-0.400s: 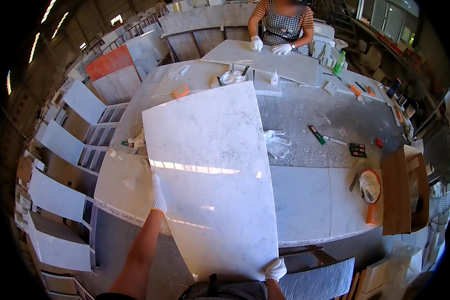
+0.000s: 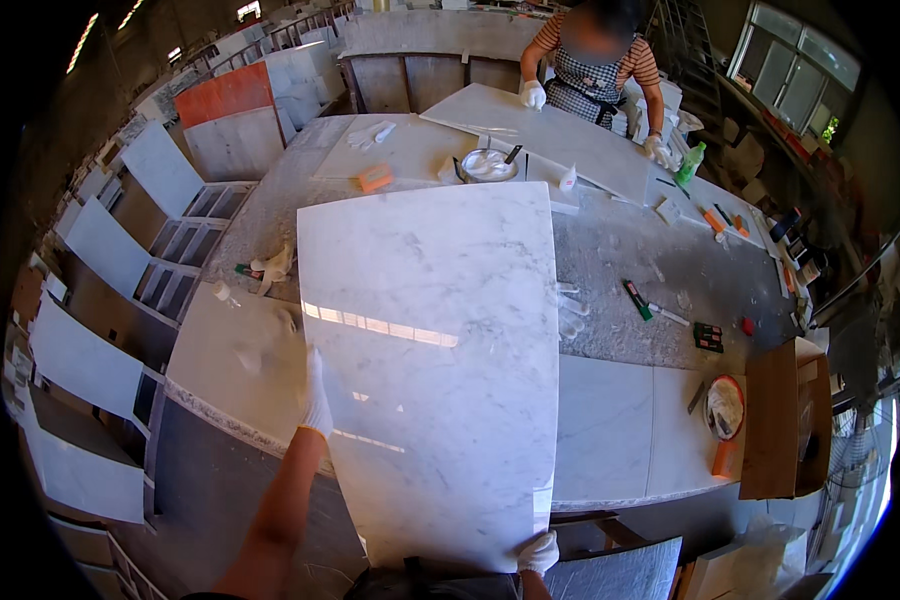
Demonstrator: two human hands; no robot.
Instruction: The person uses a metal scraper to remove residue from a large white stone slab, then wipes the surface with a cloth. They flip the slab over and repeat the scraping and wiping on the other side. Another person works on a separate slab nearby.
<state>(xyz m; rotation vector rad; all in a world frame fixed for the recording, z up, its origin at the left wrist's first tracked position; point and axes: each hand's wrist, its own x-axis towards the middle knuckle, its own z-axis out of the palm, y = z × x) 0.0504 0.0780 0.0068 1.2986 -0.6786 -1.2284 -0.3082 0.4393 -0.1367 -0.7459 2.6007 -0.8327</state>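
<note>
A large polished white marble slab (image 2: 430, 350) with grey veining is tilted up in front of me, its near end close to my body and its far end over the work table. In a white knit glove, my left hand (image 2: 316, 402) grips the slab's left edge, with most fingers hidden behind it. My right hand (image 2: 538, 553), gloved too, is closed round the near right corner. Light strips reflect across the slab's glossy face. Partly covered by its right edge, a loose white glove (image 2: 572, 310) lies on the table.
Across the dusty table (image 2: 610, 270), a co-worker (image 2: 595, 70) in white gloves stands at another slab (image 2: 540, 135). A bowl of white paste (image 2: 488, 164), a green bottle (image 2: 689, 163) and a paste tub (image 2: 724, 406) stand around. An open cardboard box (image 2: 785, 420) sits right; slabs on racks (image 2: 95, 245) line the left.
The slab has turned slightly clockwise and its far end has come nearer, both hands still on it. The co-worker's hands have moved apart, one now near the green bottle. My view has shifted.
</note>
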